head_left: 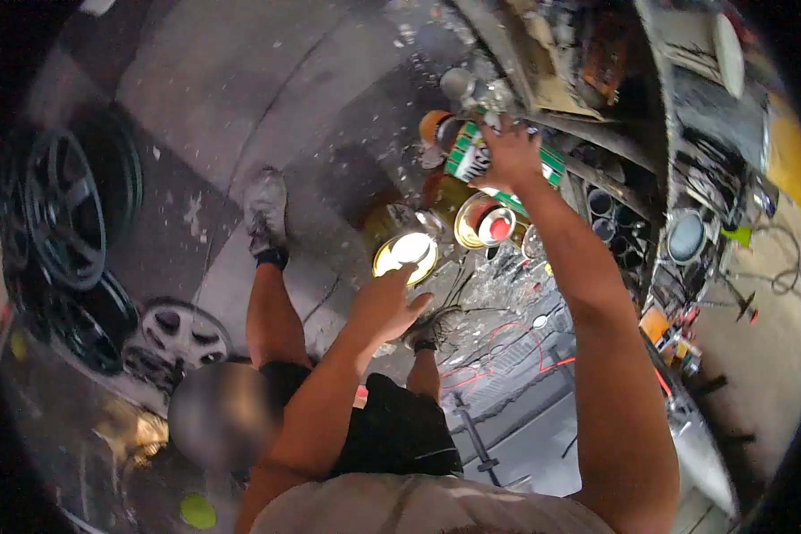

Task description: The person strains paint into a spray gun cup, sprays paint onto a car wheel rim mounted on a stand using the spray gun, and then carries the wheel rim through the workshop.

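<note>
My right hand [512,158] is spread over a green and white box-shaped container [465,153] with large dark lettering, gripping it from above. The hand covers part of its print. Lower and to the left, my left hand [384,307] reaches to a round can [382,267] with a bright white top. Its index finger lies at the can's near rim, and the thumb stands apart. Whether that finger touches the can I cannot tell. Between the hands sits an open can [468,222] with a smaller red-centred tin [497,227] at its right side.
Wheel rims [67,209] are stacked at the left, with a grey rim [182,329] near my leg. A cluttered shelf [601,125] with cans runs along the right. A red cord [489,367] crosses the floor. Beside my left arm is a blurred round shape [209,416].
</note>
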The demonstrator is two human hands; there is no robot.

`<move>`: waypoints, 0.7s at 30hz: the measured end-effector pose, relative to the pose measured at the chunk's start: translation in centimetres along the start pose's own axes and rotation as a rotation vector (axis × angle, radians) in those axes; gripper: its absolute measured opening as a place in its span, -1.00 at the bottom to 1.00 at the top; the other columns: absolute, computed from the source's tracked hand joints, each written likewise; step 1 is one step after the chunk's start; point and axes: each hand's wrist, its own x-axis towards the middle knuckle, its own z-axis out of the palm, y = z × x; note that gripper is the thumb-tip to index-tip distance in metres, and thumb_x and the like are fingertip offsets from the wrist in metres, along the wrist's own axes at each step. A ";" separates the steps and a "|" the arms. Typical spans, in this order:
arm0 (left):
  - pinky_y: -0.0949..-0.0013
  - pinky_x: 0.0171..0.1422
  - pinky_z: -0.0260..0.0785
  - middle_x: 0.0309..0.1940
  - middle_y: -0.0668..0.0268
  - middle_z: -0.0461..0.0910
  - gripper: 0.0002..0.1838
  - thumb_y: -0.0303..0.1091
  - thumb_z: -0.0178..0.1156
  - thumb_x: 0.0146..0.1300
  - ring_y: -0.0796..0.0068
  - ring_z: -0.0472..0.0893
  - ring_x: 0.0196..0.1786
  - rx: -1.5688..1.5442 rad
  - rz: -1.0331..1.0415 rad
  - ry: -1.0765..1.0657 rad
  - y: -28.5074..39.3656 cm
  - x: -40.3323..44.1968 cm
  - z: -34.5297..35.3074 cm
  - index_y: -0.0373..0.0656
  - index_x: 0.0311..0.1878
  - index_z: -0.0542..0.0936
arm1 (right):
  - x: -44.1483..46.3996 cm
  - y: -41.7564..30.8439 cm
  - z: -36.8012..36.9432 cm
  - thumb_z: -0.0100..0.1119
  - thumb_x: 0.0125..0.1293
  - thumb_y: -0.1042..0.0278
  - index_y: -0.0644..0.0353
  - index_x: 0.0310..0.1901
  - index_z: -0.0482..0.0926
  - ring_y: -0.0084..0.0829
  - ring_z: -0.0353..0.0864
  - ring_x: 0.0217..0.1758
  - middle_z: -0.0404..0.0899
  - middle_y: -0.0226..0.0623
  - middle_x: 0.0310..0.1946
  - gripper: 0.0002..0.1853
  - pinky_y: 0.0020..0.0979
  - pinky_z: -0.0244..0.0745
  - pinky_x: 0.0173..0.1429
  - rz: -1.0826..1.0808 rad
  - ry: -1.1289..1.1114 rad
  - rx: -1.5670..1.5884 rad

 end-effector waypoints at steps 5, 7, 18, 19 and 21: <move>0.05 -0.21 0.48 -0.38 0.15 0.67 -0.39 0.00 0.36 0.36 0.12 0.68 -0.31 0.054 0.089 0.024 -0.7 0.5 0.9 -0.18 0.33 0.55 | 0.2 0.5 -0.2 0.66 -0.19 -0.32 -0.36 0.64 0.10 0.28 0.22 0.57 0.15 0.03 0.61 0.32 0.44 0.16 0.49 0.010 -0.026 0.035; 0.01 -0.08 0.52 -0.21 0.08 0.70 -0.38 0.01 0.35 0.36 0.02 0.70 -0.17 0.089 0.055 -0.038 0.9 0.4 -0.1 -0.18 0.33 0.54 | 0.0 0.7 -0.4 0.66 -0.19 -0.32 -0.35 0.62 0.14 0.32 0.21 0.57 0.15 0.07 0.60 0.29 0.48 0.14 0.48 -0.026 -0.003 0.068; 0.00 -0.07 0.56 -0.20 0.07 0.73 -0.43 0.02 0.37 0.34 -0.02 0.73 -0.13 0.112 0.054 -0.034 1.7 1.4 -0.7 -0.09 0.29 0.57 | -1.0 2.2 -0.6 0.67 -0.15 -0.28 -0.43 0.69 -0.14 0.30 0.10 0.63 0.03 0.06 0.65 0.42 0.42 0.08 0.57 -0.026 -0.056 0.163; 0.07 -0.13 0.55 -0.29 0.12 0.71 -0.44 0.00 0.39 0.33 0.06 0.73 -0.20 0.141 0.102 0.010 1.4 1.5 -0.4 -0.09 0.28 0.58 | -0.4 2.2 0.2 0.67 -0.17 -0.29 -0.44 0.69 -0.12 0.30 0.09 0.64 0.03 0.05 0.65 0.43 0.43 0.10 0.56 -0.019 -0.067 0.161; 0.06 -0.14 0.54 -0.30 0.12 0.71 -0.44 -0.01 0.38 0.34 0.05 0.73 -0.21 0.230 0.103 0.007 0.6 1.4 0.0 -0.10 0.28 0.57 | -0.2 1.7 0.5 0.68 -0.17 -0.29 -0.44 0.69 -0.12 0.31 0.08 0.64 0.03 0.05 0.65 0.43 0.43 0.10 0.55 -0.021 -0.089 0.150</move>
